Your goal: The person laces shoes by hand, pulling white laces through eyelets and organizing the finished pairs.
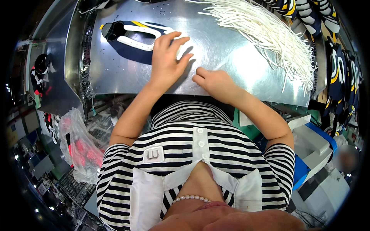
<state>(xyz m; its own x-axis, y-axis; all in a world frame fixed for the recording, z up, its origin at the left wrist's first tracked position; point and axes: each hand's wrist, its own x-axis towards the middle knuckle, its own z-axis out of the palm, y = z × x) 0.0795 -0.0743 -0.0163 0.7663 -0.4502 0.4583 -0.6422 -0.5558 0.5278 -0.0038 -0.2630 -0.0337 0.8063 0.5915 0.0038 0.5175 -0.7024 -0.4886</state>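
A navy shoe upper [129, 53] with a white eyelet band, a yellow stripe and a black lined collar lies flat on the metal table at the upper left. Over its right end is my left hand [166, 57], fingers spread and thumb apart; nothing shows between them. The hand hides that end of the upper, and whether it touches it I cannot tell. My right hand [216, 82] is just above the table's near edge, its fingers curled into a pinch. What the pinch holds, if anything, is too small to make out.
A large heap of white shoelaces [262, 36] covers the table's right side. More navy, white and yellow uppers [339, 73] hang beyond the right edge. A clear plastic bag [83, 150] with pink things sits at the lower left. A blue-and-white box [314, 150] stands at the right.
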